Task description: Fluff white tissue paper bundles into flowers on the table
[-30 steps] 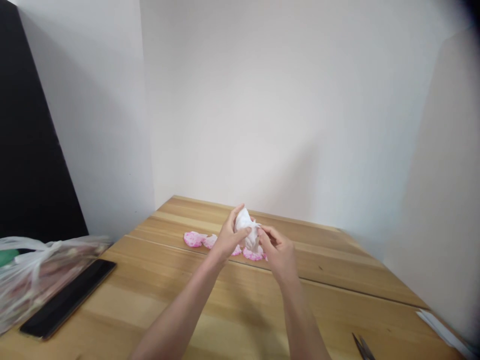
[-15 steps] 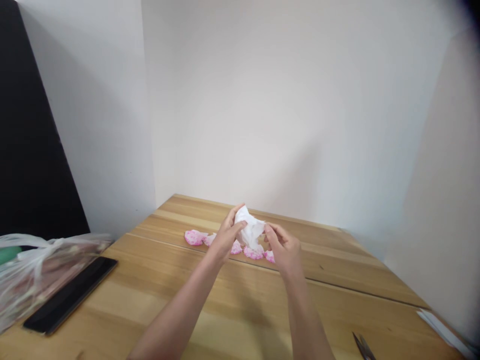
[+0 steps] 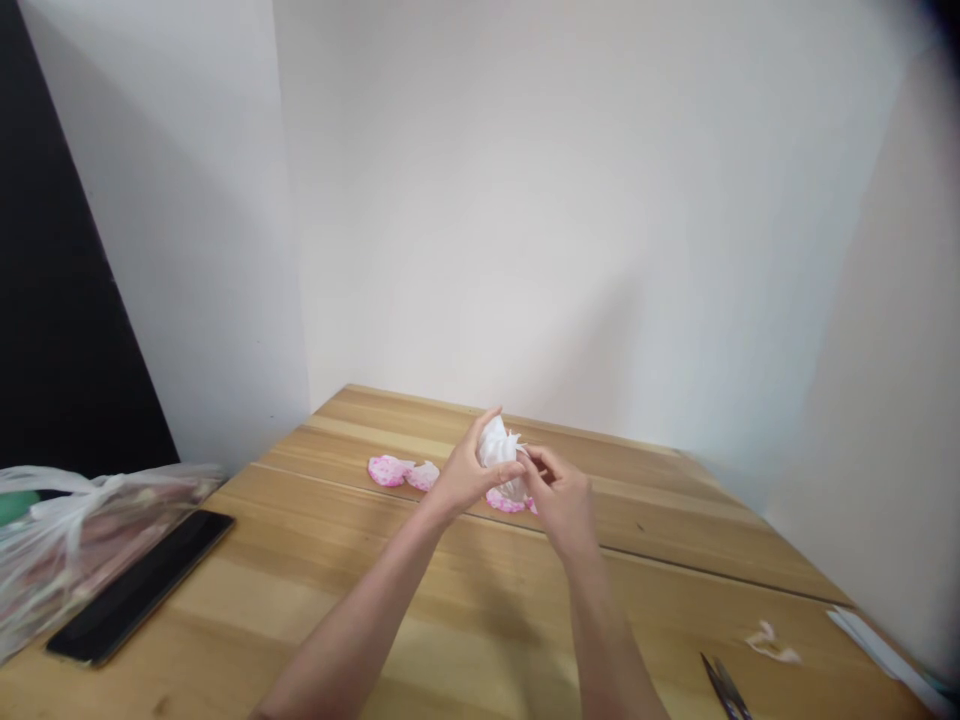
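My left hand [image 3: 472,470] curls round a bunched piece of thin white tissue-like material [image 3: 498,445], thumb along its near side. The thumb and fingers of my right hand [image 3: 559,495] pinch its right edge, where the material gathers into pleats. Below and behind the hands, a row of pink-and-white crumpled pieces lies on the table: one at the left [image 3: 388,470], a paler one [image 3: 423,476] beside it, and another [image 3: 505,501] under the white piece. My hands cover parts of this row.
On the wooden table [image 3: 315,600] lie a black phone [image 3: 142,588] and a clear plastic bag [image 3: 82,550] at the left. Scissors [image 3: 724,686], a small pale curled scrap [image 3: 772,645] and white strips [image 3: 885,655] are at the right. A white wall stands behind.
The white piece, spread wider before, is now gathered into a tighter bunch. My hands have come closer together. The pale scrap now shows near the scissors.
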### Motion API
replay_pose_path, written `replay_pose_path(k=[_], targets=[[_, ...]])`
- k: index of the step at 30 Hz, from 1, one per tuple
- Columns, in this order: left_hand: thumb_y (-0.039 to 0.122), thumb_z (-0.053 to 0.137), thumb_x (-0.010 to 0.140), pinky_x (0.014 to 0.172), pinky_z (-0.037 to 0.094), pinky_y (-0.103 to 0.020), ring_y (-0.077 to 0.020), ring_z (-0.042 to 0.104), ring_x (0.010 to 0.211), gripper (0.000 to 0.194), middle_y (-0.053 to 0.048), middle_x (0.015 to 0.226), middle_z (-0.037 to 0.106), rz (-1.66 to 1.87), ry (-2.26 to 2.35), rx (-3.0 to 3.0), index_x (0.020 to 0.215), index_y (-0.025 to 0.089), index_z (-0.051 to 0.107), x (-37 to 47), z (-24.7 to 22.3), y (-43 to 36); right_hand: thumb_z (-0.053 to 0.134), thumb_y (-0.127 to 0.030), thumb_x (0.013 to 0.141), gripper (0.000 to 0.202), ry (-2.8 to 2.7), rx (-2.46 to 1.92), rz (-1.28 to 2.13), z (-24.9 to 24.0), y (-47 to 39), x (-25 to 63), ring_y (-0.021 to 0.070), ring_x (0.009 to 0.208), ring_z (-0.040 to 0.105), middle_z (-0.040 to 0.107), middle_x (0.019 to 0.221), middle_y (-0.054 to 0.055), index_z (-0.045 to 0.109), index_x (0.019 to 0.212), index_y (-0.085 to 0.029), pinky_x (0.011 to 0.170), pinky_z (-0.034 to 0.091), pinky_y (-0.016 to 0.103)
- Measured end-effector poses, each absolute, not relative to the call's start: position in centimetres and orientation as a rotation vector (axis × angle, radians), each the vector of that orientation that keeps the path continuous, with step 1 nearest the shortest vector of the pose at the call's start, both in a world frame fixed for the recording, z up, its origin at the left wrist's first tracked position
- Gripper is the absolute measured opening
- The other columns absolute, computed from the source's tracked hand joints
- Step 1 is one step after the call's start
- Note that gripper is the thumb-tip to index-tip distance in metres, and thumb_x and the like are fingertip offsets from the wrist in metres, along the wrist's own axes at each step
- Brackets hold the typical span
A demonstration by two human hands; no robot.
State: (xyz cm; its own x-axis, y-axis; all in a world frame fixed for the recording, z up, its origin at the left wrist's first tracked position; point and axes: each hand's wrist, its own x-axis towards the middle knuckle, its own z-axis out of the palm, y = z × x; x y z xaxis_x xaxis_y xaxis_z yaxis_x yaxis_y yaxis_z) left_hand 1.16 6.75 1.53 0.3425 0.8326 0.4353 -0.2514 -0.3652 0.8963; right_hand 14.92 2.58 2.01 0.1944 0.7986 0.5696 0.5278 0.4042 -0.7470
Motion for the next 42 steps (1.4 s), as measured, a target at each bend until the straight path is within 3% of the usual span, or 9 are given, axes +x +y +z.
replay_pose_path(k=[7, 12, 19, 22, 25, 30, 33, 37, 42], targets=[[0.025, 0.065, 0.074, 0.100, 0.041, -0.035, -0.0231, 0.051, 0.116, 0.073, -0.011, 0.132, 0.051, 1.365, 0.637, 1.541, 0.139, 0.019, 0.035, 1.3, 1.3, 7.0, 0.053, -0.042, 0.084, 0.029, -1.524, -1.258, 0.266, 1.6, 2.7, 14.9, 0.0125, 0.056, 0.055, 0.067, 0.071, 0.002, 0.070, 0.084, -0.019, 0.051, 0.041, 0.021], [0.017, 0.052, 0.076, 0.083, 0.049, -0.032, -0.0192, 0.059, 0.096, 0.066, -0.009, 0.118, 0.060, 1.319, 0.644, 1.486, 0.139, 0.019, 0.034, 1.4, 1.4, 7.2, 0.050, -0.046, 0.086, 0.034, -1.527, -1.261, 0.267, 1.7, 2.7, 14.8, 0.0117, 0.055, 0.054, 0.063, 0.066, 0.000, 0.069, 0.083, -0.018, 0.052, 0.039, 0.020], [0.029, 0.051, 0.082, 0.086, 0.047, -0.032, -0.0210, 0.057, 0.104, 0.059, -0.010, 0.121, 0.059, 1.302, 0.572, 1.488, 0.139, 0.019, 0.036, 1.1, 1.6, 6.9, 0.050, -0.047, 0.086, 0.035, -1.517, -1.267, 0.232, 1.6, 2.9, 14.7, 0.0116, 0.056, 0.054, 0.063, 0.068, 0.000, 0.068, 0.085, -0.017, 0.052, 0.040, 0.020], [0.036, 0.060, 0.079, 0.092, 0.044, -0.032, -0.0221, 0.055, 0.108, 0.065, -0.010, 0.121, 0.058, 1.295, 0.603, 1.529, 0.137, 0.018, 0.038, 1.1, 1.8, 6.6, 0.052, -0.047, 0.084, 0.033, -1.505, -1.318, 0.222, 1.6, 3.0, 14.7, 0.0113, 0.055, 0.054, 0.065, 0.071, 0.001, 0.068, 0.089, -0.018, 0.052, 0.041, 0.021], [0.029, 0.066, 0.073, 0.090, 0.045, -0.031, -0.0213, 0.057, 0.104, 0.070, -0.009, 0.117, 0.060, 1.293, 0.634, 1.543, 0.137, 0.018, 0.039, 1.2, 1.7, 6.6, 0.051, -0.044, 0.085, 0.031, -1.520, -1.358, 0.201, 1.5, 3.0, 14.8, 0.0109, 0.051, 0.052, 0.062, 0.064, -0.001, 0.068, 0.083, -0.019, 0.050, 0.039, 0.020], [0.013, 0.055, 0.072, 0.080, 0.048, -0.028, -0.0173, 0.059, 0.093, 0.064, -0.008, 0.111, 0.063, 1.347, 0.686, 1.506, 0.135, 0.018, 0.042, 1.5, 1.3, 7.2, 0.048, -0.042, 0.087, 0.031, -1.546, -1.342, 0.165, 1.4, 3.0, 14.8, 0.0104, 0.053, 0.051, 0.060, 0.062, -0.002, 0.068, 0.084, -0.019, 0.050, 0.037, 0.019], [0.012, 0.051, 0.070, 0.070, 0.048, -0.024, -0.0149, 0.059, 0.081, 0.064, -0.007, 0.105, 0.065, 1.362, 0.693, 1.451, 0.134, 0.017, 0.043, 1.5, 1.2, 7.5, 0.047, -0.045, 0.088, 0.035, -1.552, -1.338, 0.139, 1.5, 2.9, 14.8, 0.0099, 0.050, 0.050, 0.057, 0.058, -0.003, 0.067, 0.080, -0.018, 0.049, 0.036, 0.019], [0.015, 0.054, 0.072, 0.066, 0.048, -0.022, -0.0133, 0.059, 0.078, 0.061, -0.006, 0.105, 0.064, 1.448, 0.703, 1.393, 0.132, 0.019, 0.045, 1.0, 1.3, 7.8, 0.039, -0.045, 0.093, 0.038, -1.590, -1.322, 0.100, 1.6, 2.8, 15.1, 0.0118, 0.064, 0.060, 0.067, 0.075, 0.001, 0.066, 0.089, -0.018, 0.059, 0.044, 0.020], [0.020, 0.056, 0.073, 0.063, 0.046, -0.019, -0.0119, 0.057, 0.078, 0.057, -0.005, 0.109, 0.061, 1.554, 0.723, 1.282, 0.129, 0.023, 0.047, 0.1, 2.0, 7.7, 0.036, -0.040, 0.097, 0.034, -1.635, -1.487, 0.080, 0.5, 4.6, 18.1, 0.0129, 0.083, 0.063, 0.067, 0.091, 0.002, 0.064, 0.099, -0.019, 0.075, 0.050, 0.026]])
